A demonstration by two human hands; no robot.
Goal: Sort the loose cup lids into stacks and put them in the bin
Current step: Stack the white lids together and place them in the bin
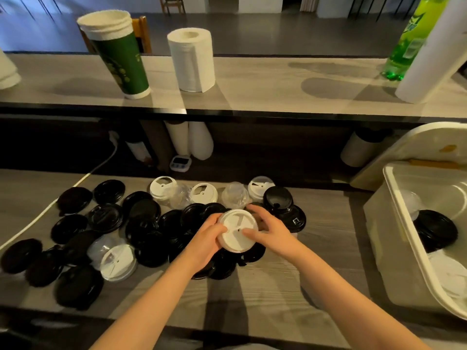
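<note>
1. i see the left hand (207, 238) in the centre of the frame; its fingers are curled round the left edge of a white lid (237, 231), thumb on top.
2. the right hand (273, 231) grips the same lid from the right; the thumb presses on the top face and the fingers curl behind the far rim.
3. the white lid sits between both hands, above the pile; i cannot tell whether it is one lid or several nested.
4. loose black lids (106, 218) spread over the left and centre of the table (328, 236), many overlapping; a short black stack (278, 198) stands just right of the hands.
5. along the back of the pile lie three white lids (203, 193) and some clear lids (233, 192); another white lid (117, 261) lies at lower left.
6. the bin (374, 223) is at the right edge; a black lid (434, 231) and pale lids lie inside it.
7. on the upper shelf: a green cup stack (118, 54) at upper left, a paper towel roll (192, 59) beside it, a green bottle (409, 41) at upper right.
</note>
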